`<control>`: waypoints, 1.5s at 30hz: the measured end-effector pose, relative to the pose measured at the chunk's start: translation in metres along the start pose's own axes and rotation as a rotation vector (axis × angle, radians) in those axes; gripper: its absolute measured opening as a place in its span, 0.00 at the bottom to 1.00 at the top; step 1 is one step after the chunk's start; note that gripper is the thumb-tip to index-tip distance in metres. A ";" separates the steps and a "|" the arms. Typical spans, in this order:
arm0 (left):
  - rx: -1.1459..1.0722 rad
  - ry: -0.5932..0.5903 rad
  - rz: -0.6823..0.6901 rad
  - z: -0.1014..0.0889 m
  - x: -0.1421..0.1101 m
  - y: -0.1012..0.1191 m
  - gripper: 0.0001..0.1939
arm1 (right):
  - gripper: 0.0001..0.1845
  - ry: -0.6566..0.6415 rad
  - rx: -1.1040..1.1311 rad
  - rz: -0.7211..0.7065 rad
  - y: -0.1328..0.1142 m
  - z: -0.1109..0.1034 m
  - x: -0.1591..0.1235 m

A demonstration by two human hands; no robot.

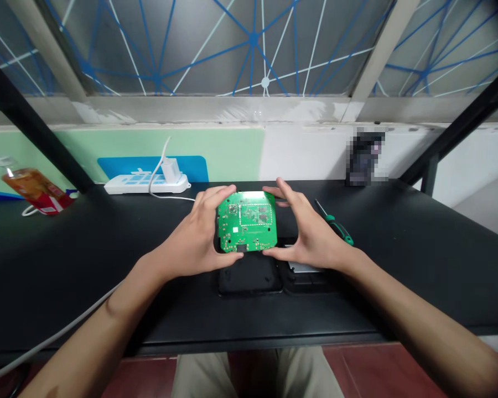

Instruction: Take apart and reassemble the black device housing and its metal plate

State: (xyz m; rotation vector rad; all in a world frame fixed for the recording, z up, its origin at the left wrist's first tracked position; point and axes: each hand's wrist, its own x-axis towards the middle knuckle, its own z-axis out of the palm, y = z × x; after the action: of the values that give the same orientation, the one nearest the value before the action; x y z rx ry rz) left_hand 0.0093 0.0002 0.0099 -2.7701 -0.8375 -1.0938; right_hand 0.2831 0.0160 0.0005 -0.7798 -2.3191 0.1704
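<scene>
A green circuit board [255, 235] is held up above the black desk, its flat face turned toward me. My left hand [195, 232] grips its left side, thumb at the lower edge and fingers at the upper edge. On the opposite side my right hand [309, 232] holds it the same way. Below the board lies a black plastic casing half [251, 278]. Beside that, partly covered by my right hand, is a second black casing part [311, 284] with a silvery plate [305, 267]. A screwdriver with a green and black handle [340, 229] rests just past my right wrist.
A white power strip [145, 185] with a plugged-in white adapter [171, 170] stands at the back left. A drink bottle [37, 188] is at the far left. A pixelated dark object [362, 159] leans against the wall. A white cable [66, 325] crosses the desk's left front.
</scene>
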 end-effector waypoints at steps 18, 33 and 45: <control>0.059 -0.042 0.013 0.001 -0.003 -0.003 0.56 | 0.68 0.027 -0.029 0.003 -0.008 0.000 -0.004; 0.212 -0.033 0.014 0.007 0.000 0.017 0.50 | 0.64 0.026 -0.125 -0.137 -0.019 0.005 -0.001; 0.183 -0.011 0.013 0.005 0.003 0.020 0.54 | 0.64 0.040 -0.095 -0.170 -0.025 0.008 0.000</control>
State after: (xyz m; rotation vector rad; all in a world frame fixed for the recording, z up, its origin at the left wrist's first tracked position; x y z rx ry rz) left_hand 0.0241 -0.0144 0.0106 -2.6298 -0.8725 -0.9488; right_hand 0.2661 -0.0035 0.0020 -0.6218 -2.3559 -0.0305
